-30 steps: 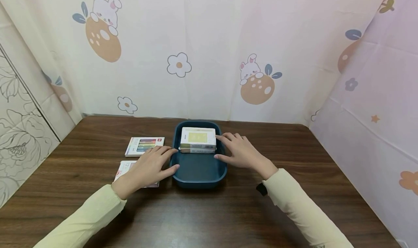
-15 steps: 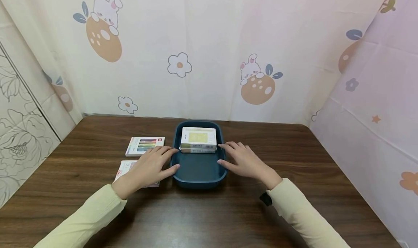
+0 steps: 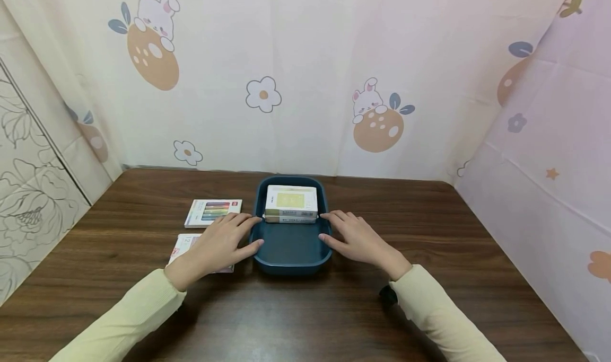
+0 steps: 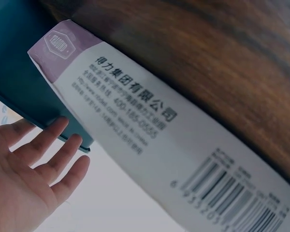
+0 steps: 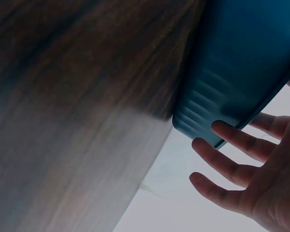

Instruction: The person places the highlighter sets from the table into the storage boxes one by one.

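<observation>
A dark blue plastic bin stands on the table between my hands. In its far half lie two stacked small cartons, the upper one a white box with a yellow-green label. My left hand rests at the bin's left rim, its fingers loosely extended. At the opposite rim is my right hand, thumb and fingers spread and relaxed. Both wrist views show the fingers beside the bin's outer wall, curled round nothing. Under the left hand and wrist lies a pink-and-white box, partly hidden; the left wrist view shows its barcode side.
Left of the bin, behind my left hand, a flat white box with a picture of coloured sticks lies on the brown wooden table. A printed curtain hangs along the table's back edge, and another stretch hangs at the right.
My right hand has drawn back from the stacked cartons to the bin's right rim, moving slightly right and nearer. The left hand and the boxes stay in place.
</observation>
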Demonstrator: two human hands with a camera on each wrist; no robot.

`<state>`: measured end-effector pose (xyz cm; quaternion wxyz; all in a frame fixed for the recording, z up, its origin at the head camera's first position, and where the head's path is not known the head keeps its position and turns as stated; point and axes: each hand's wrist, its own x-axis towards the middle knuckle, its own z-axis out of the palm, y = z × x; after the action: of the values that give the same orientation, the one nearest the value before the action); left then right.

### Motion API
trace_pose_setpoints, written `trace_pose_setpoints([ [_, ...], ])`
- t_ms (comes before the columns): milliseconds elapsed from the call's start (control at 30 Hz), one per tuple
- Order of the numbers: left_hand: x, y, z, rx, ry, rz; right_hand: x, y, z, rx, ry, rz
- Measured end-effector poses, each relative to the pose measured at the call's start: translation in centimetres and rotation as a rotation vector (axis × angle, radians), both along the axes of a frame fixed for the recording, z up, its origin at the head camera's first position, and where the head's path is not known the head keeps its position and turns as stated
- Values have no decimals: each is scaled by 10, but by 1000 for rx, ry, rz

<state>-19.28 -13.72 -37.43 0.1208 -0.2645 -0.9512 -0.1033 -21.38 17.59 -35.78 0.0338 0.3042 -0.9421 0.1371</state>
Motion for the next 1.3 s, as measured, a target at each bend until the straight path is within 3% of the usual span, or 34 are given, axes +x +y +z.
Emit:
trace_pose_setpoints([
  [300,2,0,3,-26,37,-12,-1,0,-2,1,4,7],
  [500,5,-3,9,-37,15,-8,-1,0,-3,-6,7,5],
  [867,5,-25,17,-65,27,1,-1,0,-6,-11,19,4],
  [1033,2,-37,16,-97,12,5,-2,0,-6,-17,16,1],
  [1300,-2,-54,7,-140,-21,-47,-2,0,-5,-23,4,-2],
])
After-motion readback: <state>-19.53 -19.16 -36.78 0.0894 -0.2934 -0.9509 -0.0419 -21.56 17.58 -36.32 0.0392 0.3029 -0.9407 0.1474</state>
